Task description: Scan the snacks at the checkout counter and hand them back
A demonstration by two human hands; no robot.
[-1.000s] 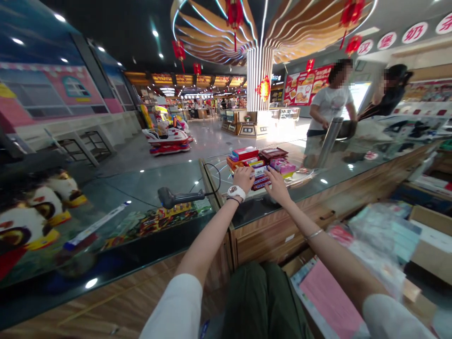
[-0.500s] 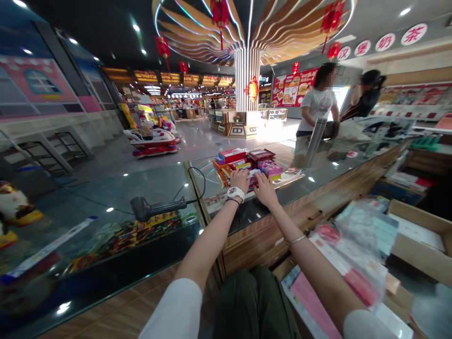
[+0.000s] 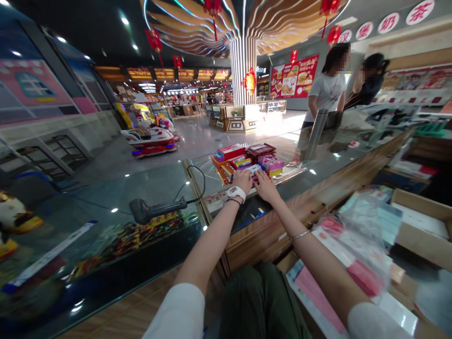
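On the glass counter (image 3: 310,175), my left hand (image 3: 243,181) and my right hand (image 3: 265,185) meet at the near side of a pile of packaged snacks. Their fingers curl onto a small white-and-blue packet (image 3: 253,169), which they partly cover. Around it lie a red box (image 3: 231,151), a dark red packet (image 3: 260,149), a pink box (image 3: 271,162), a yellow-and-red tube-like pack (image 3: 242,162) and an orange packet (image 3: 222,175). A white watch (image 3: 236,193) is on my left wrist.
A black barcode scanner (image 3: 155,208) with a cable lies on the glass at left. Several goods show beneath the glass. Below right are an open cardboard box (image 3: 423,200) and a plastic bag (image 3: 363,235). A person (image 3: 326,89) stands across the counter beside another.
The view has shifted slightly. My hands stay at the white-and-blue packet, with the left fingers moved a little toward the right hand. The standing person has shifted slightly right.
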